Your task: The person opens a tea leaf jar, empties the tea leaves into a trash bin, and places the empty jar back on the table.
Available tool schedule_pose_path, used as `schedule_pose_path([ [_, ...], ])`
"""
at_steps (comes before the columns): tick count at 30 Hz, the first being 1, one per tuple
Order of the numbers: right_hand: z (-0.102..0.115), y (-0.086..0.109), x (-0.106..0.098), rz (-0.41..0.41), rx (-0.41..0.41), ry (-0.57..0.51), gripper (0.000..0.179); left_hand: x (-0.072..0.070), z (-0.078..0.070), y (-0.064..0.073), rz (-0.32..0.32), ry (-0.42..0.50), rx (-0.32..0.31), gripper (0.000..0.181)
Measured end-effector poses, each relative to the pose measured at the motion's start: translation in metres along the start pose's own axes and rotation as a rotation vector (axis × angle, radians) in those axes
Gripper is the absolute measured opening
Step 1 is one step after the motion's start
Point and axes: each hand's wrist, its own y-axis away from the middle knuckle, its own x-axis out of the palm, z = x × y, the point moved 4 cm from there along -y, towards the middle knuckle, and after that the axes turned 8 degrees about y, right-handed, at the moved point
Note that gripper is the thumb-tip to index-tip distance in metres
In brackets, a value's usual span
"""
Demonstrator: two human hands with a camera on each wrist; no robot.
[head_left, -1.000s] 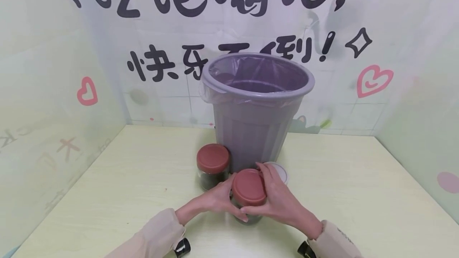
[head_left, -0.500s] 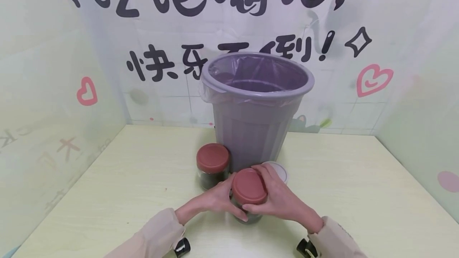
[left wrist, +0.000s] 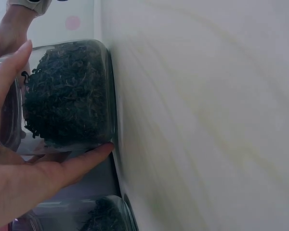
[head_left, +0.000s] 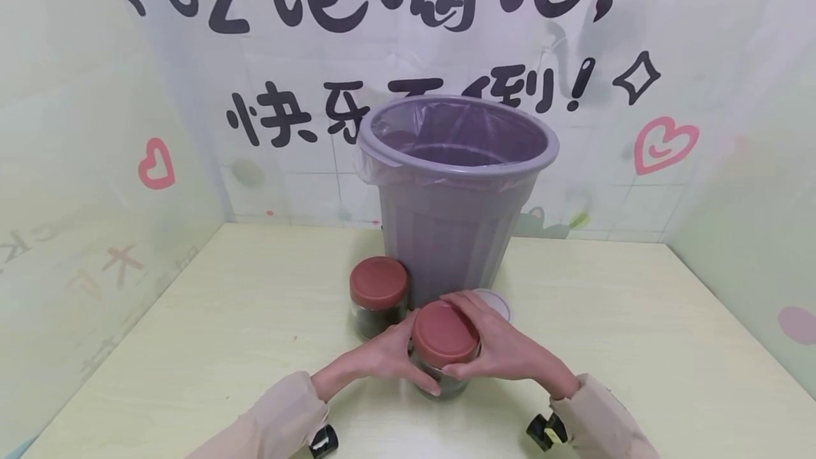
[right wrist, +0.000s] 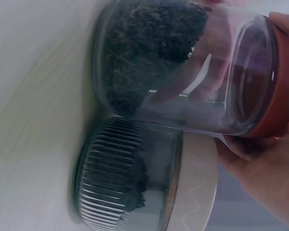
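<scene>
A glass jar (left wrist: 70,96) of dark dried leaves, perhaps tea, stands upright on the table under a red lid (head_left: 445,335). My left hand (head_left: 389,356) holds its glass side, with thumb and fingers spread around it. On the lid's right side my right hand (head_left: 510,347) grips the rim, thumb in front and fingers behind. A similar red-lidded jar (head_left: 379,296) is just behind my left hand. Partly hidden behind my right hand is a ribbed glass jar (right wrist: 111,168) with a white lid (right wrist: 195,178), also holding dark leaves.
A grey-purple bin (head_left: 452,232) with a clear liner stands right behind the jars. The pale wooden table (head_left: 605,324) is bounded by a printed wall sheet (head_left: 287,190) at the back and pale panels at both sides.
My right hand has turned counterclockwise around the lid: its fingers shifted left along the back and its thumb slid right. The left hand and the jar have stayed in place.
</scene>
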Motion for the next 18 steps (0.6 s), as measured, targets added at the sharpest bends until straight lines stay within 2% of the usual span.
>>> schedule_pose_path([
  [5,0.001,0.002,-0.001,0.053,0.001,-0.01,0.085,0.0,0.001,0.0,0.0,-0.003,-0.005,0.092],
  [9,0.004,0.004,0.002,0.039,0.029,-0.046,0.091,0.001,0.001,0.001,0.004,0.0,0.002,0.093],
  [13,0.007,0.006,0.006,-0.068,0.102,-0.046,0.097,0.001,0.0,0.001,0.0,0.001,0.0,0.092],
  [18,0.013,0.009,0.012,-0.225,0.173,0.053,0.101,0.001,0.0,0.001,-0.002,0.001,-0.005,0.092],
])
